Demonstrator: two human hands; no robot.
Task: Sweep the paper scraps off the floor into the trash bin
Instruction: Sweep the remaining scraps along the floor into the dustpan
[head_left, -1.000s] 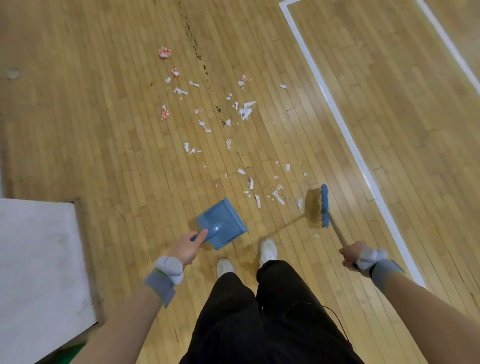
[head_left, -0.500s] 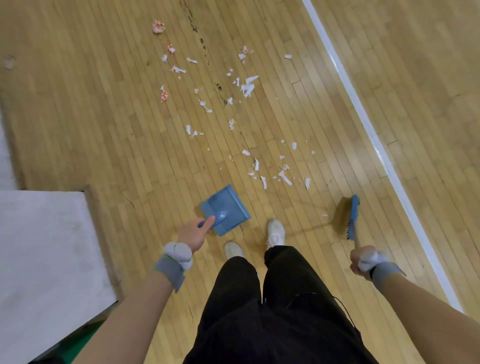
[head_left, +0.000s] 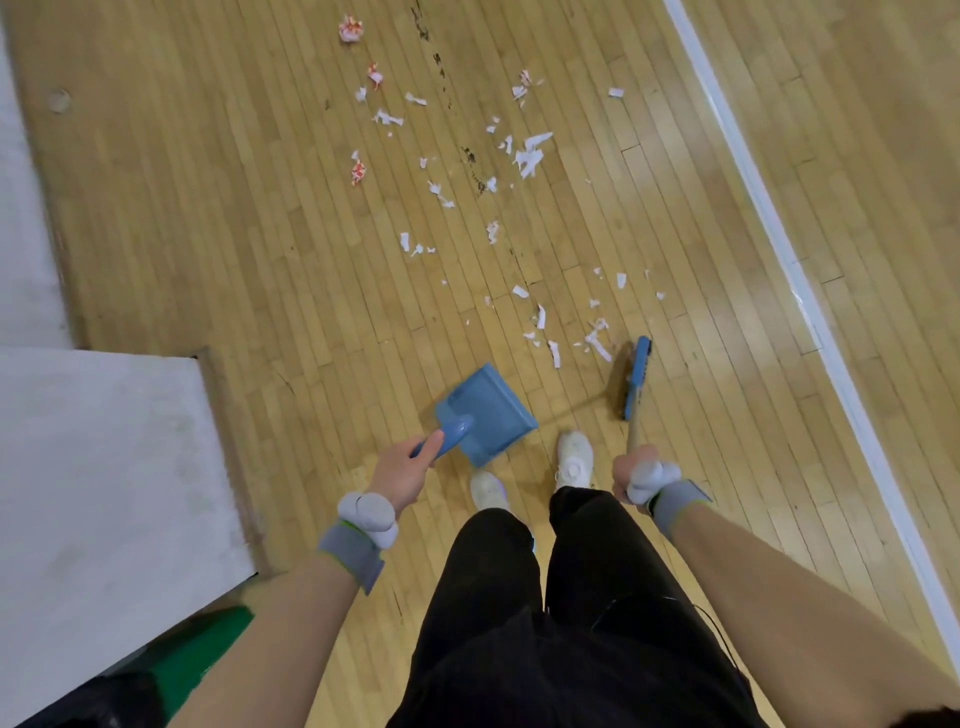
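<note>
Several white and red paper scraps (head_left: 530, 156) lie scattered over the wooden floor ahead of me, the nearest cluster (head_left: 597, 335) just beyond the broom. My left hand (head_left: 402, 475) grips the handle of a blue dustpan (head_left: 483, 413) held low above the floor in front of my shoes. My right hand (head_left: 631, 475) grips the stick of a blue broom (head_left: 631, 379), whose bristles sit by the nearest scraps. No trash bin is in view.
A white raised block (head_left: 104, 467) with a wooden edge fills the left side, with something green (head_left: 208, 649) below it. A white painted line (head_left: 779, 249) runs diagonally across the floor on the right. My white shoes (head_left: 574, 460) stand behind the dustpan.
The broom head has swung left and closer to the near scraps, and my right hand has come nearer my legs. The dustpan stays in my left hand, barely moved.
</note>
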